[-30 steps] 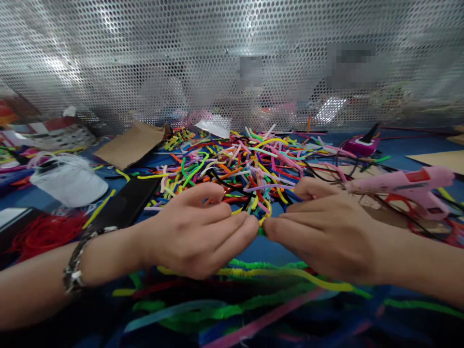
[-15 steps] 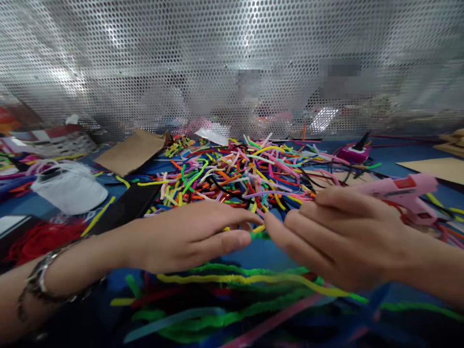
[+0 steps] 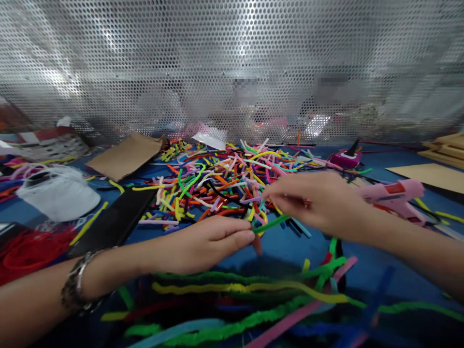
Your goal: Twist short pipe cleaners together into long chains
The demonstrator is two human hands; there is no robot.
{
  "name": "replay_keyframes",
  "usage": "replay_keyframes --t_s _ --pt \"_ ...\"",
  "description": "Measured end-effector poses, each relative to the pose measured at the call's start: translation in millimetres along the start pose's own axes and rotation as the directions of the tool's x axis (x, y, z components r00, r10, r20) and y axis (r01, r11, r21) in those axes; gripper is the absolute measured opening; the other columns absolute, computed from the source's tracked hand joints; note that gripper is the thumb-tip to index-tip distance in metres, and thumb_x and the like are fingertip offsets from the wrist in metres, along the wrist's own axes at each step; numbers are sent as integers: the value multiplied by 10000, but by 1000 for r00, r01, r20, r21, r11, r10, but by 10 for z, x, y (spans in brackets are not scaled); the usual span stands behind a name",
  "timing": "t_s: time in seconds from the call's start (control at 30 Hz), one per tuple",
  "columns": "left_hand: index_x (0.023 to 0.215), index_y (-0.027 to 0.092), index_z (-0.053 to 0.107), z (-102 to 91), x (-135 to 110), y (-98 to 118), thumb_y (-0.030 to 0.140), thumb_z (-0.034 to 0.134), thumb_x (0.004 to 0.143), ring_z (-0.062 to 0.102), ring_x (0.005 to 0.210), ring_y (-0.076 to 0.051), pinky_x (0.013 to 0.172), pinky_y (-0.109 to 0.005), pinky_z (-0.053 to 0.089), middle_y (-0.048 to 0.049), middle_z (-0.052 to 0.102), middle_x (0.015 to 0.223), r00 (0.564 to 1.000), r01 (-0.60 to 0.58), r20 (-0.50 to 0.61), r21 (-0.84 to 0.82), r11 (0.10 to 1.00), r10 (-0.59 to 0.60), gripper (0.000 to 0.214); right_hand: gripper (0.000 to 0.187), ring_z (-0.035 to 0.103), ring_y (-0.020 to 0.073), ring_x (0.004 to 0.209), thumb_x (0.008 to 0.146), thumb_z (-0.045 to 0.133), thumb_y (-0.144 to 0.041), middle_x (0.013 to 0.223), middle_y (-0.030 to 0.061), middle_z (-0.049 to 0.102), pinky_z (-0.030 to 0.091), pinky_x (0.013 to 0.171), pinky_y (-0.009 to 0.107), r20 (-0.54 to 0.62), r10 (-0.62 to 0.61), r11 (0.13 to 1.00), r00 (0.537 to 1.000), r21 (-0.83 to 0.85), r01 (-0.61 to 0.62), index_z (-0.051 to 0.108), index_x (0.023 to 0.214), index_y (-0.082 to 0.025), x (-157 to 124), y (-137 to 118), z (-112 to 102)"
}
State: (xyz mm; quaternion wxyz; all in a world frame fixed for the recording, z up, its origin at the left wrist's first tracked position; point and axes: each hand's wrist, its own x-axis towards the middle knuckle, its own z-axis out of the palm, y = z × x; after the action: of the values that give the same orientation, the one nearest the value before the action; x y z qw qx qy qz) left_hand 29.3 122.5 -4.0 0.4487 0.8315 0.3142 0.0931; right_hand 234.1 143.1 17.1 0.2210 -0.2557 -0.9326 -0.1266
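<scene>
My left hand (image 3: 203, 244) is pinching the green pipe cleaner (image 3: 272, 224); it is slanting up-right to my right hand (image 3: 319, 205), whose grip I cannot tell.

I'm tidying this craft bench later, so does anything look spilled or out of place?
Yes. Cut pipe cleaners sprawl loose over the blue table, right up to the left hand, which pinches a green pipe cleaner. The pink glue gun lies flat among stems beside the right hand.
</scene>
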Motion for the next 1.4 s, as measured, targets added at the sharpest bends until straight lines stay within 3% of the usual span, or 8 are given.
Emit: replay_keyframes --t_s 0.07,0.23,0.4,0.6,0.77,0.97,1.2,1.4 --pt "875 163 524 14 35 -51 263 271 890 433 686 -78 638 -155 355 27 468 736 1000 13 24 -30 999 -12 272 211 549 109 649 838 393 -225 747 13 622 352 569 207 -8 137 984 991 -112 -137 591 792 -169 56 171 78" --pt "820 155 439 92 107 -160 211 225 892 380 592 -57 566 -143 335 39 438 696 998 19 54 -208 978 -8 234 236 580 179 784 830 411 -315 880 43 620 364 549 228 403 373 907 836 -346 -238 606 895 -201 167 367 343" --pt "855 155 496 100 148 -209 119 294 823 384 581 -60 537 -148 330 37 432 720 998 66 24 -192 979 -63 208 249 601 231 741 790 442 -308 817 108 628 395 541 265 426 485 850 764 -435 -297 634 814 -151 206 369 466" --pt "834 151 568 74 166 -210 87 341 797 469 816 -93 755 -167 344 11 507 840 998 -56 -15 -11 998 56 239 203 606 246 744 757 454 -229 808 130 640 412 554 277 428 546 815 720 -471 -338 632 799 -141 227 391 512" --pt "875 148 569 71 170 -240 216 348 846 463 759 -104 684 -182 353 7 512 811 1000 -21 -11 1 1000 21 233 242 595 229 704 786 386 -209 774 138 627 405 573 284 362 547 813 754 -446 -375 605 826 -115 227 448 412" --pt "863 141 569 86 142 -267 350 305 875 316 503 -63 455 -161 250 50 353 559 995 -24 93 -120 992 35 337 250 525 142 928 838 369 -243 1016 48 574 368 744 213 377 318 941 870 -241 -240 555 998 -197 395 377 449" --pt "808 142 460 116 132 -168 200 282 878 389 519 -40 494 -133 327 45 445 665 998 -17 62 -141 990 26 199 254 569 232 755 738 498 -312 869 138 606 382 581 267 404 400 914 823 -241 -326 629 816 -109 511 343 712" --pt "818 133 511 84 152 -211 189 332 861 433 667 -65 617 -151 344 28 474 706 997 -74 -35 -111 991 70 192 228 545 157 621 739 431 -192 660 64 603 358 568 233 363 421 902 831 -74 -425 629 655 -113 466 481 602"
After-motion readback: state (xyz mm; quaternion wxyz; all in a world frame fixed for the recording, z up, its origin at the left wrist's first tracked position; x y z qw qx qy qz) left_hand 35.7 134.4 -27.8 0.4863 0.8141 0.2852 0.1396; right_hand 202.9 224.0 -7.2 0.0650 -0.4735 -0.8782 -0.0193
